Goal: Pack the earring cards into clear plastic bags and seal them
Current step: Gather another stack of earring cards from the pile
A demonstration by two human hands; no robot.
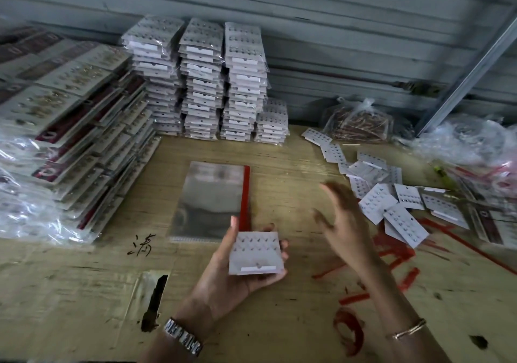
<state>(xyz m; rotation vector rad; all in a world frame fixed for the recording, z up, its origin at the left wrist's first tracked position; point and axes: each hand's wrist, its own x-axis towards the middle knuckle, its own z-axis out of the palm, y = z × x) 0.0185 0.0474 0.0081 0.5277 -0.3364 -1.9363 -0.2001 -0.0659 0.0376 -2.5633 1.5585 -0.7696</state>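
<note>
Gripped between thumb and curled fingers of the left hand [237, 276], a small white rectangular earring card [256, 253] was held face up at lower centre, evidently staged for insertion. The right hand [345, 223], blurred, was spread and held nothing. Just above, glossy clear plastic bags with a red strip [212, 200] lay flat within reach; loose matte cards [391, 206] were scattered at right on the brown cardboard surface [84, 292].

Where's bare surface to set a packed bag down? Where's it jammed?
Free: near-left cardboard, between the slanted packs and the left hand holding an earring card; near-right cardboard below the loose cards; a strip between the clear bags and the tall stacks. Crowded: left edge, back wall, right side around the loose cards.
</note>
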